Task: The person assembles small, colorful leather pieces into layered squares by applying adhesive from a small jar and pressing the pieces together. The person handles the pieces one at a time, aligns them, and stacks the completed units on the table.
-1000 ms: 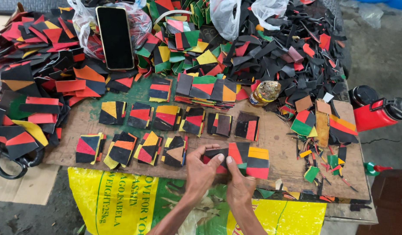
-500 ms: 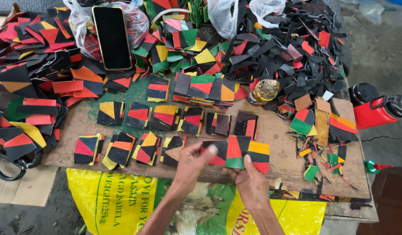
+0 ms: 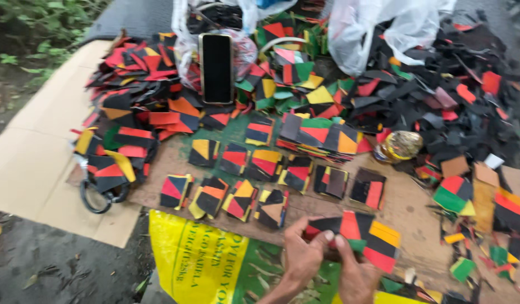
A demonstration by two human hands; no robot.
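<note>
A patchwork strip (image 3: 358, 239) of black, red, green and orange pieces lies at the near edge of the brown board (image 3: 406, 208), right of centre, with both hands on its left end. The left hand (image 3: 302, 256) has its thumb on top of the strip and its fingers curled under the near edge, pinching it. The right hand (image 3: 355, 273) sits just beside it, touching, its fingertips closed on the same edge. To the left along the board runs a row of small patchwork squares (image 3: 226, 200), with a second row (image 3: 282, 169) farther back. Beyond them a black phone (image 3: 216, 67) stands upright against heaps of coloured scraps (image 3: 142, 79). A round gold tin (image 3: 398, 146) rests to the right of the far row. Black-handled scissors (image 3: 99, 194) lie at the left, and a yellow and green sack (image 3: 215, 262) spreads under the board's near edge.
</note>
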